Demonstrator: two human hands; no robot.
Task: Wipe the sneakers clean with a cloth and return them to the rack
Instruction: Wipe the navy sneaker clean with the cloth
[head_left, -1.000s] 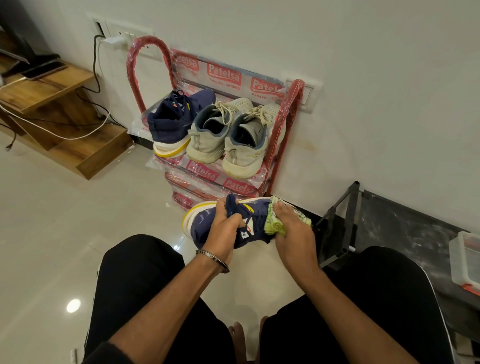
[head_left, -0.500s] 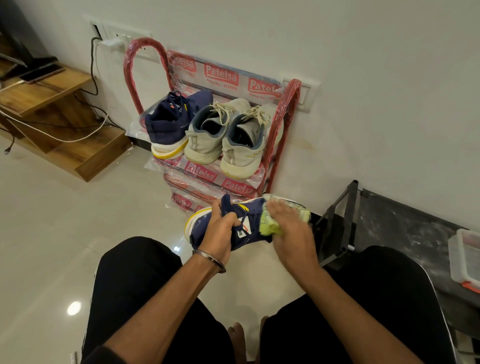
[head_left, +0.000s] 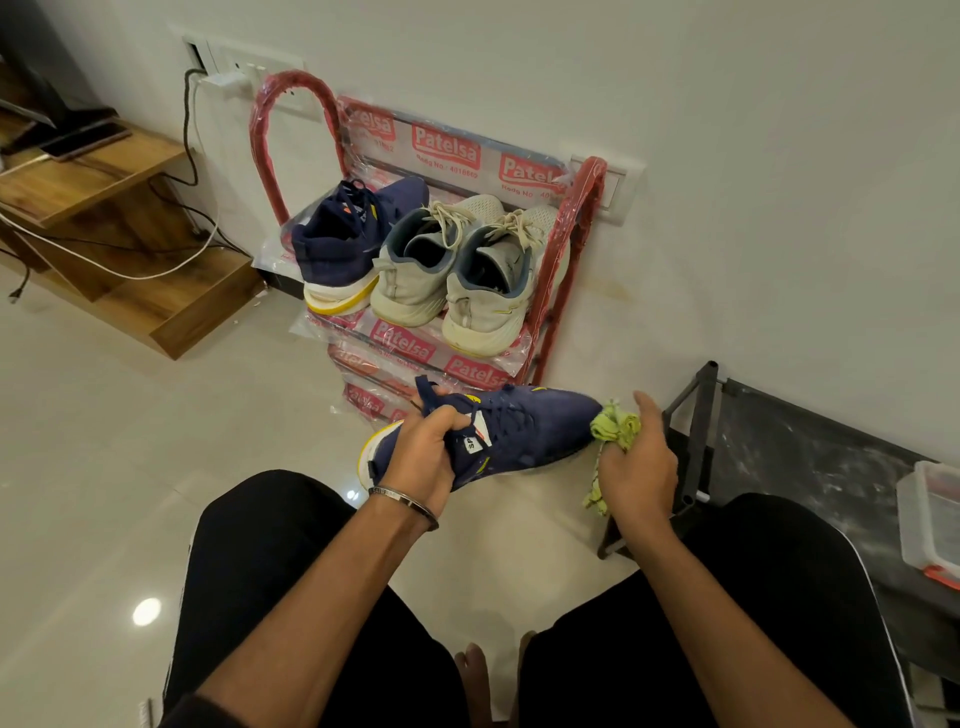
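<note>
Left hand (head_left: 422, 457): curled round the heel collar of a navy knit sneaker (head_left: 519, 434), held above the glossy tiled floor.
Right hand (head_left: 636, 465): a crumpled green cloth (head_left: 615, 428) is gripped, apparently touching the toe.
Rack (head_left: 566, 249): red tubular, plastic-wrapped; three sneakers are shelved.

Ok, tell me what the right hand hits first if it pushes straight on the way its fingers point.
Probably the toe of the navy sneaker: the right hand holds the green cloth beside it, fingers aimed up-left. Depth is unclear.
</note>
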